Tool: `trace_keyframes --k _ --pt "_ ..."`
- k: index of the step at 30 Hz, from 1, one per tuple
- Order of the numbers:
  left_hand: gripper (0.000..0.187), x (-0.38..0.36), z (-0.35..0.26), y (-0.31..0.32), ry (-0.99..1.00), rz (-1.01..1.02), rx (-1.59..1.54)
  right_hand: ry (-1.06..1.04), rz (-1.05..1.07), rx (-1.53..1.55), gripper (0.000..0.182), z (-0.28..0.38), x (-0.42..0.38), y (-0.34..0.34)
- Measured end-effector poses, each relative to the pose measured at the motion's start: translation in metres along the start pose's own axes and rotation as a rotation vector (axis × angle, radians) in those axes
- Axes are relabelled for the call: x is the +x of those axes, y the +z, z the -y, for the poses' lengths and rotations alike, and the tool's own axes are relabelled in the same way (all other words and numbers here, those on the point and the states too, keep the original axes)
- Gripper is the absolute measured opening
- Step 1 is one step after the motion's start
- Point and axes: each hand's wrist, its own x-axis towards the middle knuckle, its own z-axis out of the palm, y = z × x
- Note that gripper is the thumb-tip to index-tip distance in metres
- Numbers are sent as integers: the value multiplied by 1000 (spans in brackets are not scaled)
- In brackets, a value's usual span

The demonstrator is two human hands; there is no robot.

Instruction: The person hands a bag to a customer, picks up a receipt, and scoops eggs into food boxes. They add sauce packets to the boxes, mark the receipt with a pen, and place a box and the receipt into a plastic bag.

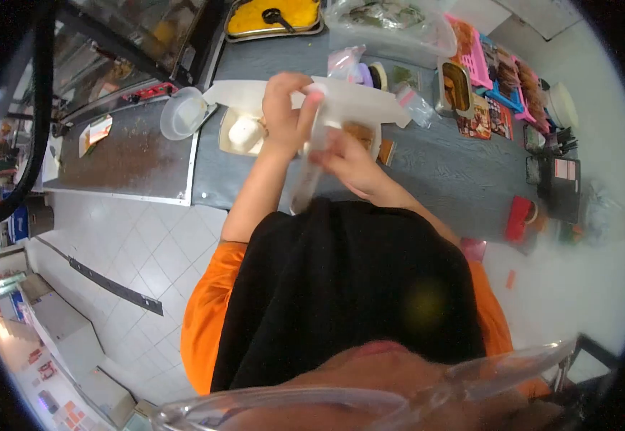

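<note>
My left hand [287, 118] is closed in a pinch at the top of a long translucent plastic strip [304, 187], which slants down toward my black apron. Blurred by motion, my right hand [347, 159] has its fingers closed against the same strip, lower down; I cannot make out what exactly the strip is. Beneath my hands are paper food boxes with raised white lid flaps [237, 92]. In the left box lies a white rounded mound of food [246, 134]. Brown food [359, 134] shows in the right one, partly hidden by my right hand.
A tray of yellow food [269, 18] with a black ladle stands at the back, beside a clear plastic tub [391, 29]. A round clear container [183, 113] is at the left. Metal pan [454, 86], pink baskets [474, 54] and a red object [519, 218] line the right.
</note>
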Motion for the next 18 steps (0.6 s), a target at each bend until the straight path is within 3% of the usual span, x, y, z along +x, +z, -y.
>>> trace_keyframes --k 1,2,4,6,8,10,12,14,16,17,18 --pt "31 1 4 10 -184 -84 -201 -52 -66 -29 37 8 2 -3" --pt "31 5 4 12 -181 -83 -206 -101 -130 -59 32 17 4 -6" --pt "38 16 -7 6 -864 -32 -973 -125 -227 -65 24 37 12 -19" --pt "43 21 -17 -3 -1110 122 -1227 -271 -310 -263 25 56 27 -36" --pt "45 20 -13 -1 -967 433 -727 -274 -271 -318 26 71 49 -59" --pt "50 18 -6 10 -927 316 -679 -198 -219 -520 18 88 76 -86" --pt "54 21 0 13 -926 177 -683 -257 -323 -646 20 106 120 -137" --pt "61 26 6 13 -941 171 -656 -294 -489 -959 31 122 178 -206" --pt "65 30 9 14 -949 162 -682 -196 -524 -1315 42 130 227 -273" --pt "70 31 12 14 -956 159 -675 -192 -502 -1307 42 122 246 -296" --pt "70 28 13 16 -963 148 -660 -390 -760 -1726 39 110 261 -316"
